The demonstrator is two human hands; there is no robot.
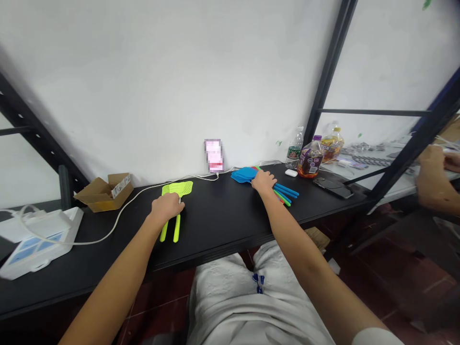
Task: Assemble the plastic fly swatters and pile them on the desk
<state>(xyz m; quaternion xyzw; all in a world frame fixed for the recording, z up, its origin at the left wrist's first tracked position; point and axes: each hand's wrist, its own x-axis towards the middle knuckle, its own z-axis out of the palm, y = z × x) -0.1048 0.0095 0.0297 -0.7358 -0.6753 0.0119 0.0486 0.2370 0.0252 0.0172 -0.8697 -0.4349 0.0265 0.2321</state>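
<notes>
Two yellow-green fly swatters (183, 188) lie on the black table with their handles pointing towards me. My left hand (168, 208) is closed round their necks, just below the perforated heads. To the right is a pile of blue fly swatters (245, 174), its heads overlapping. Green handles (285, 200) and a little red show beneath the blue ones. Across the middle of this pile my right hand (264, 181) is closed, with the handles sticking out to its right. My fingers hide exactly how many swatters each hand grips.
A phone (214, 155) leans against the wall, its white cable (118, 218) running left. An opened cardboard box (104, 192) and a white case (39, 244) stand left. Bottles (311, 157), a small white case (291, 173) and a dark phone (333, 187) sit right. Another person's arm (434, 179) shows beyond the frame.
</notes>
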